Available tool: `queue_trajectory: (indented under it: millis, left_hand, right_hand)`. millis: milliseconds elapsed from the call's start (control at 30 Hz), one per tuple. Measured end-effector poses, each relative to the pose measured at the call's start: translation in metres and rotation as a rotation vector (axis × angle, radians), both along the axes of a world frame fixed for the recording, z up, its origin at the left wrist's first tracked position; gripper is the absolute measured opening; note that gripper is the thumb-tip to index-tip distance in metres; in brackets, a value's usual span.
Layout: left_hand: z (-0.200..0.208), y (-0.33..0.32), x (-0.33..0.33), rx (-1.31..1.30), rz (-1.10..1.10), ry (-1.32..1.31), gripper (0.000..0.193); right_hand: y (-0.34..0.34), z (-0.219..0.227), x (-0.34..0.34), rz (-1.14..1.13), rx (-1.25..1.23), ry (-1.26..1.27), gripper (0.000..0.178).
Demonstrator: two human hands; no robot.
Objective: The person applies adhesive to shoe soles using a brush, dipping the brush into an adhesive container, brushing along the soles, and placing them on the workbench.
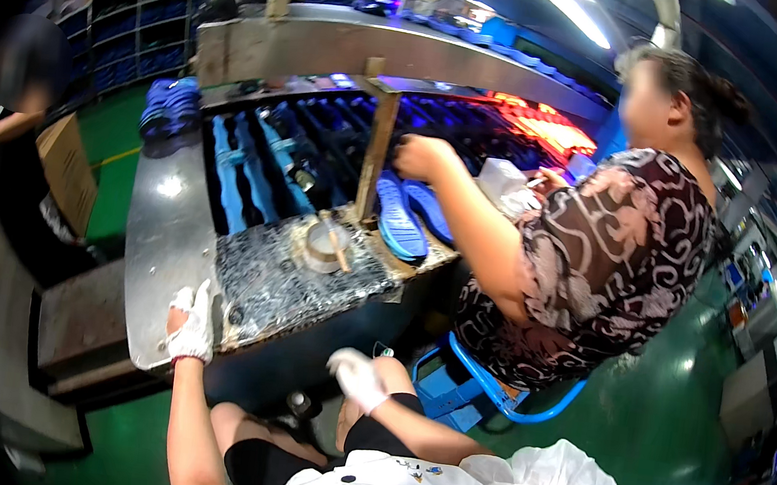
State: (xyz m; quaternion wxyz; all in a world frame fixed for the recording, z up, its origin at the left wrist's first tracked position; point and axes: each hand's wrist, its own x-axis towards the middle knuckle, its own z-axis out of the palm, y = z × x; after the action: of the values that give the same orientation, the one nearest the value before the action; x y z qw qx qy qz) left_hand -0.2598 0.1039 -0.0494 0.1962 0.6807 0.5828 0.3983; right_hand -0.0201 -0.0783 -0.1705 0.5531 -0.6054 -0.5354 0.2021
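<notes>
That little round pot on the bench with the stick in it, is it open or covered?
Open. The round pot has no lid, and a stick leans out of its top. How full it is cannot be told.

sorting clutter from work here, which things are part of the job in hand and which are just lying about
In use:
left hand in a white glove, on the metal table edge
right hand, gloved, above the knee
glue pot with brush
blue soles

Lying about:
stacked blue soles
blue stool
cardboard box
</notes>
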Motion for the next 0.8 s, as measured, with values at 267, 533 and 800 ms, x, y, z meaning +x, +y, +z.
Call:
queue_trajectory:
  millis: [267, 533, 800]
  left_hand:
    - [0.014, 0.014, -0.013, -0.111, 0.234, 0.080, 0.044]
    - [0.017, 0.032, -0.021, -0.161, 0.310, 0.493, 0.050]
    - [0.035, 0.019, -0.012, -0.160, 0.334, 0.471, 0.043]
  right_hand:
    - [-0.031, -0.059, -0.031, 0.653, -0.710, -0.540, 0.027]
    - [-0.024, -0.066, -0.016, 0.596, -0.836, -0.442, 0.032]
    - [-0.020, -0.066, -0.019, 0.746, -0.915, -0.657, 0.035]
